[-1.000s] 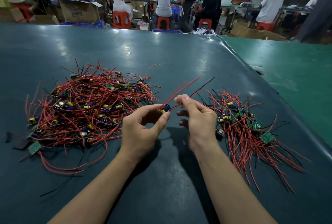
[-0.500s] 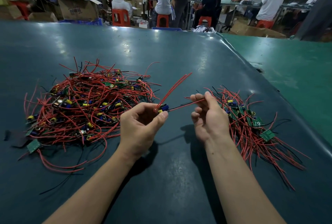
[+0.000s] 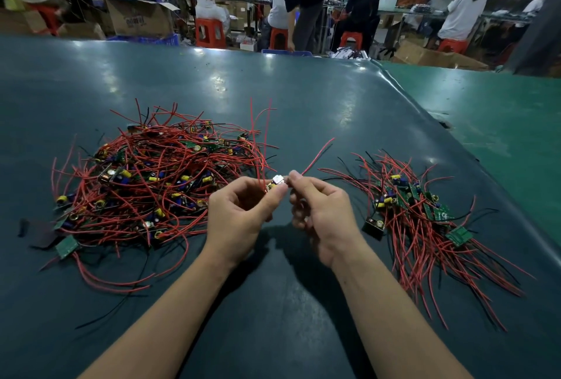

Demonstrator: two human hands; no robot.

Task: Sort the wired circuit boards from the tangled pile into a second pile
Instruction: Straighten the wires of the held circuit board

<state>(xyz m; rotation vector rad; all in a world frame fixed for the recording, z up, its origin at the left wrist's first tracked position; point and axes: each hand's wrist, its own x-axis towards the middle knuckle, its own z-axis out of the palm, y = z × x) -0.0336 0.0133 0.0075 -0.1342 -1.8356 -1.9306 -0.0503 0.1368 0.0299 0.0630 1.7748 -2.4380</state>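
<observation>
A big tangled pile [image 3: 158, 184] of small green circuit boards with red and black wires lies on the left of the dark teal table [image 3: 273, 99]. A smaller, combed-out pile [image 3: 425, 214] lies on the right. Between them, above the table, my left hand [image 3: 243, 214] pinches one small wired circuit board [image 3: 277, 181] with its red wires rising up. My right hand [image 3: 321, 211] touches the same board's right end, pinching a red wire [image 3: 317, 155] that runs up and right.
A loose board [image 3: 374, 228] lies at the near left edge of the right pile. The table's right edge [image 3: 485, 172] runs diagonally, with a green floor beyond. Other people sit on red stools at benches behind the table's far edge.
My right hand has come back left from the right pile to meet my left hand at the board. The board's wires now point more upward.
</observation>
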